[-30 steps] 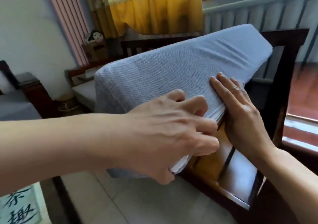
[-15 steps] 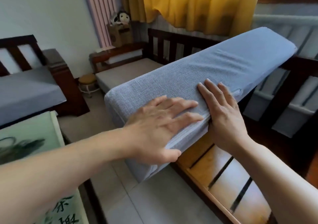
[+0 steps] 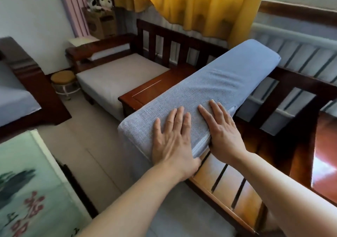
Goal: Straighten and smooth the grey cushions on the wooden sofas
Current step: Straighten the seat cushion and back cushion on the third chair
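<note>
A long grey cushion (image 3: pixel 215 83) stands on its edge, tilted up off the slatted seat of the wooden sofa (image 3: pixel 235 187) in front of me. Its far end leans toward the sofa's back rail. My left hand (image 3: pixel 173 138) lies flat on the cushion's near end, fingers straight and spread. My right hand (image 3: pixel 222 131) lies flat beside it, by the zipper edge, fingers straight.
A second wooden sofa (image 3: pixel 164 41) with a pale seat cushion (image 3: pixel 116 76) stands behind. A small round stool (image 3: pixel 63 77) sits on the floor at left. Another grey cushion (image 3: pixel 12 98) is at far left. A glass-topped table (image 3: pixel 27 191) is near my left arm.
My left hand went from gripping the cushion's lower edge to lying flat on its face. The view rose, showing more of the cushion and the bare seat slats.
</note>
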`<state>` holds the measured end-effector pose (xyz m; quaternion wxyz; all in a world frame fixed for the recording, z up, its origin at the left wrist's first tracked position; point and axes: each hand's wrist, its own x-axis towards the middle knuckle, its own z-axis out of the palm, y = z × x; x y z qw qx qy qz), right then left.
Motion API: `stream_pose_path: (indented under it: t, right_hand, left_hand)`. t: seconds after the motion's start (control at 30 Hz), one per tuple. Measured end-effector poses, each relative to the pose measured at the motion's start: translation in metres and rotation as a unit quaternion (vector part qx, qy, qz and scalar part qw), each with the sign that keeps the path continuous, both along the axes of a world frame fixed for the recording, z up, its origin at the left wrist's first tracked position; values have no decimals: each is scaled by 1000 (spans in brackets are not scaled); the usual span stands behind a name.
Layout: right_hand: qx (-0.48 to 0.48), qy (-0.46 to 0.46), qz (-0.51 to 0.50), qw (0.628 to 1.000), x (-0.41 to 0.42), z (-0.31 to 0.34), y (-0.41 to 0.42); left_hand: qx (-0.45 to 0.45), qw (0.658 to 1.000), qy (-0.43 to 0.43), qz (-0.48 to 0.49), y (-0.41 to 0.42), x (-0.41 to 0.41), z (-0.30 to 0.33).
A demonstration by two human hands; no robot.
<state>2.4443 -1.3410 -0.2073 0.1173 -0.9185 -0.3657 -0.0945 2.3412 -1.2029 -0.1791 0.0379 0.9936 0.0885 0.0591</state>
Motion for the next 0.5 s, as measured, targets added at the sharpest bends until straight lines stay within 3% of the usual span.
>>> stream_pose_path:
  t: [0.17,0.5]
  right_hand:
    - [-44,43,-28,998,7,27,33]
    - [-19,76,7,997,46,34,119]
  left_hand:
    - [-5,999,13,43,26,18,8]
    - [-51,995,25,81,108,48,19]
